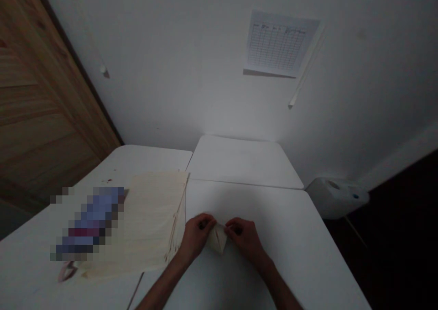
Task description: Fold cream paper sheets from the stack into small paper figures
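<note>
Fingers (pixel 207 222) of both hands are bent and closed on a small folded piece of cream sheet (pixel 218 239), pinching it from two sides. The left hand (pixel 195 237) holds one edge, the right hand (pixel 245 238) holds the other edge, and the piece sits between them. It has a triangle shape with thin, soft-looking layers. It is over the smooth white worktop (pixel 287 250), but I cannot tell if it touches the surface.

Just beside the left hand lies a wide stack of cream sheets (pixel 150 223), thin and a little wavy, with fine lines on the surface and ragged edges on the right side. Next to this stack is a long object (pixel 87 223), too blurred to name, in blue and dark red. A small curved pink item (pixel 66 271) is near the lower corner of the stack.

Behind, a second white tabletop (pixel 239 161) with rounded corners meets the worktop. A printed paper grid (pixel 280 43) hangs on the plain white wall (pixel 171 72), a grained wooden panel (pixel 44 104) stands at left, and a white plastic box (pixel 337 198) stands at right.
</note>
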`<state>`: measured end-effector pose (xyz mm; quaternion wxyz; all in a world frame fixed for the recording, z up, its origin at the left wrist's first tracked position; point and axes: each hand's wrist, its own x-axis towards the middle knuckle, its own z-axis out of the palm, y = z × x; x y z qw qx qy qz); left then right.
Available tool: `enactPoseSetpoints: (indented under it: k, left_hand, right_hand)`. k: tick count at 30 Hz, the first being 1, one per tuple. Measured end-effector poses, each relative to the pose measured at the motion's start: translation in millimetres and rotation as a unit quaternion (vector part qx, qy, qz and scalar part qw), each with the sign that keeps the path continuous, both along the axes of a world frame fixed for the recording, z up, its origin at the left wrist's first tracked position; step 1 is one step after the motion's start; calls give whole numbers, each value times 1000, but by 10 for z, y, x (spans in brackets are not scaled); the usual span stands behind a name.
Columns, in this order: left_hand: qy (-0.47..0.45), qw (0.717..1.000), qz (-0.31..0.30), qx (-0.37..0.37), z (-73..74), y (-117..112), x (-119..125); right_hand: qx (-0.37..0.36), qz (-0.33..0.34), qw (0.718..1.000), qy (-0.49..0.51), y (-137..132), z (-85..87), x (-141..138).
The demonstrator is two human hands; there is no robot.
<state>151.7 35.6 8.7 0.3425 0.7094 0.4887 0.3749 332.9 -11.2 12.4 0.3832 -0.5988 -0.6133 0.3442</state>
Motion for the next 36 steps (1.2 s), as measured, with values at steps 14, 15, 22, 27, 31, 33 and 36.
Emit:
enactPoseSetpoints:
  k: [14,15,22,27,31,33,36]
  left_hand:
    - [105,982,-42,149,-128,46,91]
    - [114,980,-51,155,-120,13,59]
    - [176,957,-95,211,-184,-201,-145]
    - [217,943,-111,226,-313,-219,-182]
    - [210,947,-124,211,-319,-207,-182]
    - [197,949,-133,206,-293,-201,-184]
    - [192,948,-146,206,-238,-196,-191]
  right_hand:
    - [170,85,944,-271,8,-27,-4]
    - [170,88,942,-275,10,-22,-5]
    - [138,130,936,-298,31,113,-16]
    - [123,150,928,-317,68,147,-19]
    - [117,148,924,-331,78,131,-13]
    - [115,146,924,-334,74,128,-14]
    - [116,148,924,-333,68,134,-20]
